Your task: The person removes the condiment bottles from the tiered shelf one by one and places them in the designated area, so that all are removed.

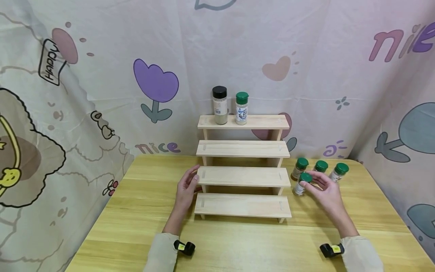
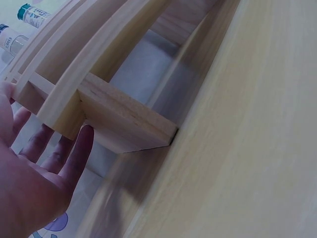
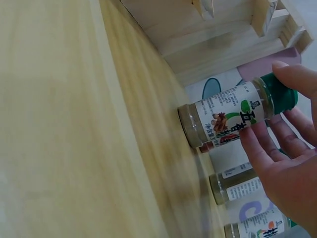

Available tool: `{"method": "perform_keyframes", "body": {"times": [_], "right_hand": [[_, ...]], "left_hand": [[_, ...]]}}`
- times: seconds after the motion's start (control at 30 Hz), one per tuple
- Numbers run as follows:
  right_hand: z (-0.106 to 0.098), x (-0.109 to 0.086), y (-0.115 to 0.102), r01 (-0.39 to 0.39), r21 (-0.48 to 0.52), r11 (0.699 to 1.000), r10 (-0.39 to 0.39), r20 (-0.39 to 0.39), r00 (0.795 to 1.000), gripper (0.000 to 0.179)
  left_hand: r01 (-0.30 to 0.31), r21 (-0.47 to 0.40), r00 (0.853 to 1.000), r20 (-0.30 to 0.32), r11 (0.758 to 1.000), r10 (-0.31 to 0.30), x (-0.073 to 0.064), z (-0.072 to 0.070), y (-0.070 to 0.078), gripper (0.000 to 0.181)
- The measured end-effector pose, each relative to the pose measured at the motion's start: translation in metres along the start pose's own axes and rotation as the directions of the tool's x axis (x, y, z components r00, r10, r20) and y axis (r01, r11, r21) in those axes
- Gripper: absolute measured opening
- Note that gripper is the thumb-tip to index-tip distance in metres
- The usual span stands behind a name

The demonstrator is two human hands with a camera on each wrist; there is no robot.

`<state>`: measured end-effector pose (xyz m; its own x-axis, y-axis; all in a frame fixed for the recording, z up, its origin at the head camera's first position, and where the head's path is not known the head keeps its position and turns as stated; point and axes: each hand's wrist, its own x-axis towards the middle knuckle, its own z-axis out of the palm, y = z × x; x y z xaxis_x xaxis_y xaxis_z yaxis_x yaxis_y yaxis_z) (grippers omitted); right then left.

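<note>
My right hand pinches a green-capped spice jar between the thumb at its cap and the fingers behind. The jar has a white label and stands upright, its base right at the table. My left hand lies along the left side of a four-step wooden rack. In the left wrist view its fingers are loosely extended at the end of a step and hold nothing. A black-capped spice jar and another green-capped jar stand on the rack's top step.
Behind my right hand, three more green-capped jars stand on the wooden table, right of the rack. A printed cloth hangs behind and beside the table.
</note>
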<state>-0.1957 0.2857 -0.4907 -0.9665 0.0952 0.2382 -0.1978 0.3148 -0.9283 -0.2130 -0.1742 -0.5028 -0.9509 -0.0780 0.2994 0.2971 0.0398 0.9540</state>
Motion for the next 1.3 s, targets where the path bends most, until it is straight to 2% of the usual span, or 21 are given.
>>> {"method": "perform_keyframes", "body": {"times": [0.2, 0.3, 0.47, 0.77, 0.97, 1.2, 1.3], "right_hand": [[-0.003, 0.001, -0.003, 0.012, -0.030, 0.999, -0.011, 0.029, 1.000, 0.058], [-0.005, 0.000, -0.008, 0.035, -0.046, 0.998, -0.034, 0.023, 0.999, 0.055], [-0.005, 0.000, -0.017, 0.069, -0.004, 0.998, -0.069, -0.025, 0.997, 0.046], [-0.004, 0.000, -0.043, 0.128, 0.050, 0.990, -0.122, -0.118, 0.986, 0.040], [0.002, 0.003, -0.066, 0.176, 0.124, 0.976, -0.165, -0.095, 0.982, 0.039], [0.014, 0.013, -0.091, 0.234, 0.094, 0.968, -0.230, -0.050, 0.972, 0.037], [0.018, 0.019, -0.101, 0.253, 0.128, 0.959, -0.251, -0.029, 0.968, 0.039]], "left_hand": [[-0.003, -0.011, 1.000, 0.006, 1.000, 0.003, 0.001, -0.001, -0.001, 0.038], [-0.001, -0.004, 1.000, 0.008, 1.000, 0.001, 0.001, -0.001, -0.001, 0.038], [0.008, 0.019, 1.000, -0.004, 1.000, -0.008, 0.002, -0.001, -0.002, 0.039], [-0.002, -0.011, 1.000, 0.003, 1.000, 0.003, 0.001, -0.001, -0.002, 0.037], [0.000, -0.009, 1.000, 0.002, 1.000, 0.000, -0.001, 0.001, -0.001, 0.038], [0.029, 0.011, 1.000, -0.006, 1.000, -0.029, -0.001, 0.001, 0.001, 0.039], [0.025, 0.007, 1.000, -0.004, 1.000, -0.025, -0.001, 0.001, 0.001, 0.039]]}}
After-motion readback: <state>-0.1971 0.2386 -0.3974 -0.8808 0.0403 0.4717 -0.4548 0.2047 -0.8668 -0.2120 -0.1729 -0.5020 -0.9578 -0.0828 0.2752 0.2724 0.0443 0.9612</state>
